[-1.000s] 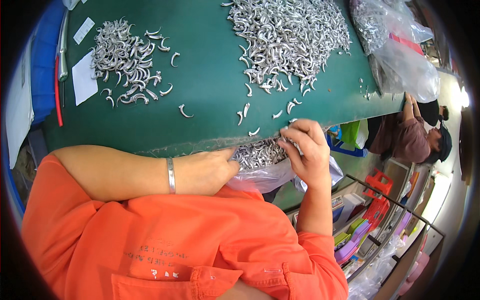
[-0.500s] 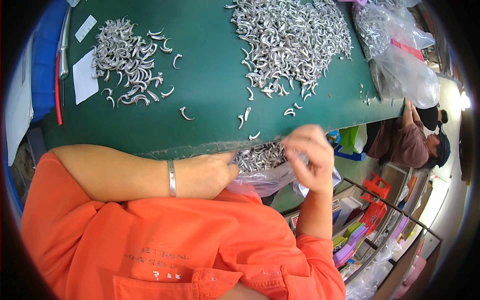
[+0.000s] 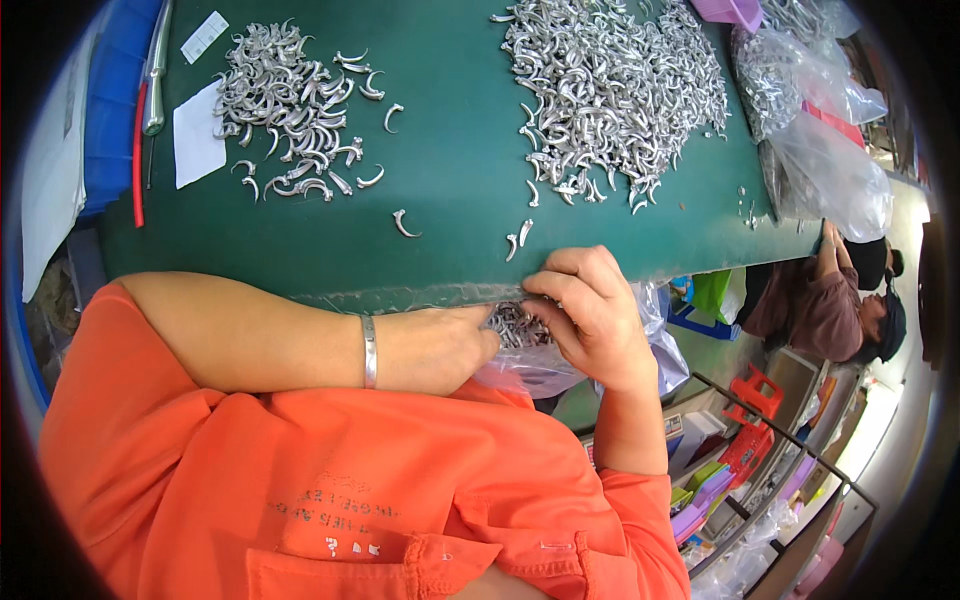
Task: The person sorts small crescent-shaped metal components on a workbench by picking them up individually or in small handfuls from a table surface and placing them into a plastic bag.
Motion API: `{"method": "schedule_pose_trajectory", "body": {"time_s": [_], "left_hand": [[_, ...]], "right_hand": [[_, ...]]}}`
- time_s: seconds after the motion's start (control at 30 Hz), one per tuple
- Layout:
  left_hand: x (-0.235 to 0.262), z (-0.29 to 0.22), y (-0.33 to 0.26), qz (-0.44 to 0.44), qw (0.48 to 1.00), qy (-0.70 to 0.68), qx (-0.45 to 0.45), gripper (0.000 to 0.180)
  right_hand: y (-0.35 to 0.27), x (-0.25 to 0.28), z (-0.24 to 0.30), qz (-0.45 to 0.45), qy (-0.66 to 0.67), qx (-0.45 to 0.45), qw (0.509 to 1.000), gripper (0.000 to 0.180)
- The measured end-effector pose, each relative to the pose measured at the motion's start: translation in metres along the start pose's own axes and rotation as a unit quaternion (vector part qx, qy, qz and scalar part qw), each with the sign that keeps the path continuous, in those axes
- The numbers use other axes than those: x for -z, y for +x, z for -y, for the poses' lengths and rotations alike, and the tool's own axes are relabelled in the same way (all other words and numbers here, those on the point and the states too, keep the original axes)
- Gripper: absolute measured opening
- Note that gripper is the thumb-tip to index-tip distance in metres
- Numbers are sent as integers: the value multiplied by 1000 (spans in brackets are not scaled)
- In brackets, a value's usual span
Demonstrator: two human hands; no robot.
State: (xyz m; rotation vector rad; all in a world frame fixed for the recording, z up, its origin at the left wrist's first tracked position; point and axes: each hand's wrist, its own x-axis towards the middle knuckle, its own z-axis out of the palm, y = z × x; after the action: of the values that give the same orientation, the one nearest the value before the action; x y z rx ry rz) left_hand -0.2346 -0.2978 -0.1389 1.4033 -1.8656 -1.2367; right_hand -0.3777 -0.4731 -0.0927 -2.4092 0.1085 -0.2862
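Note:
My left hand (image 3: 440,350), with a metal bracelet at the wrist, grips the rim of a clear plastic bag (image 3: 540,372) just below the table's near edge. Silver claw-shaped metal pieces (image 3: 520,328) fill the bag's mouth. Over the bag's right side, my right hand (image 3: 598,325) has its fingers curled in at the table edge; whatever they hold is hidden. Two loose metal claws (image 3: 519,240) lie just beyond it, and a single metal claw (image 3: 405,224) lies farther left.
A large heap of metal claws (image 3: 610,100) covers the far right of the green table (image 3: 440,130); a smaller heap (image 3: 285,95) lies left beside white paper (image 3: 200,135). Filled plastic bags (image 3: 825,165) stand at the right edge. A person (image 3: 820,305) is beyond, near shelving (image 3: 760,440).
My right hand has come down and left to the table edge, its fingers curling in. Several loose claws near the edge no longer show. The view has shifted slightly; my left hand keeps its grip.

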Motion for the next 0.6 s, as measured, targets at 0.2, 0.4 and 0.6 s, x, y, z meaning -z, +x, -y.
{"method": "schedule_pose_trajectory", "body": {"time_s": [0.2,0.4,0.6], "left_hand": [[0,0,0,2,1000,9,-5,22],[3,-1,-2,3,1000,5,-11,21],[-2,1,1,4,1000,17,-17,20]], "right_hand": [[27,7,10,30,-11,57,998,28],[12,9,-11,74,-3,77,994,28],[50,3,-12,-55,-128,85,987,33]]}}
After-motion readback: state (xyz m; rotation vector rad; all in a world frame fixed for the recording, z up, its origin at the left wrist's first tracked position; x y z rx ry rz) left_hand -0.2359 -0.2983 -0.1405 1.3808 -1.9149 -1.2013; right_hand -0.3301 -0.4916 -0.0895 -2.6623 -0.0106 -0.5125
